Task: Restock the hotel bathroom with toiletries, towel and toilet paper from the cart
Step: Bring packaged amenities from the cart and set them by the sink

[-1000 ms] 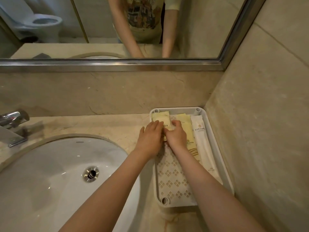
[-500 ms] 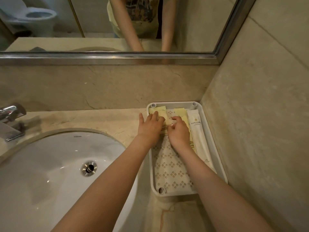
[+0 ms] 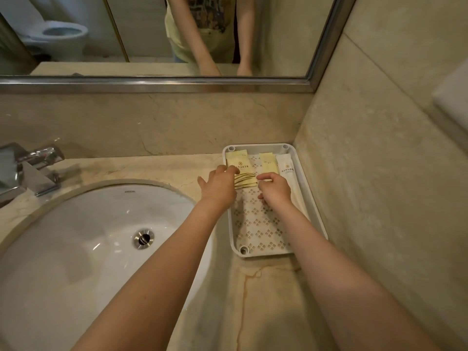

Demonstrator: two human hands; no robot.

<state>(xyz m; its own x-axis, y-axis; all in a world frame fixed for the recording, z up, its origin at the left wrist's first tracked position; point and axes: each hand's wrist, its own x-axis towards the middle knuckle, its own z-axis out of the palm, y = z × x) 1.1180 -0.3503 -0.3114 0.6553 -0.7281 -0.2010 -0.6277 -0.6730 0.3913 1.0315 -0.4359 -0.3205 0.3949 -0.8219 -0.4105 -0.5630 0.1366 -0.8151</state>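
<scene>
A white perforated tray [image 3: 319,211] sits on the marble counter in the corner by the right wall. Three toiletry packets lie at its far end: a pale yellow packet [image 3: 239,164] at the left, a narrower yellow packet [image 3: 269,162] in the middle, and a long white packet [image 3: 286,168] along the right side. My left hand [image 3: 219,184] rests with its fingertips on the left yellow packet. My right hand [image 3: 274,190] has its fingers curled at the near end of the middle yellow packet, pinching it.
A white oval sink [image 3: 96,244] with a metal drain [image 3: 143,238] lies to the left. A chrome faucet [image 3: 30,171] stands at the far left. A mirror [image 3: 157,34] spans the back wall, reflecting a toilet. The marble wall [image 3: 379,173] closes the right side.
The two yellow packets, overlapped under my hands before, now lie apart side by side. My left hand has slid its packet left, my right hand has shifted right.
</scene>
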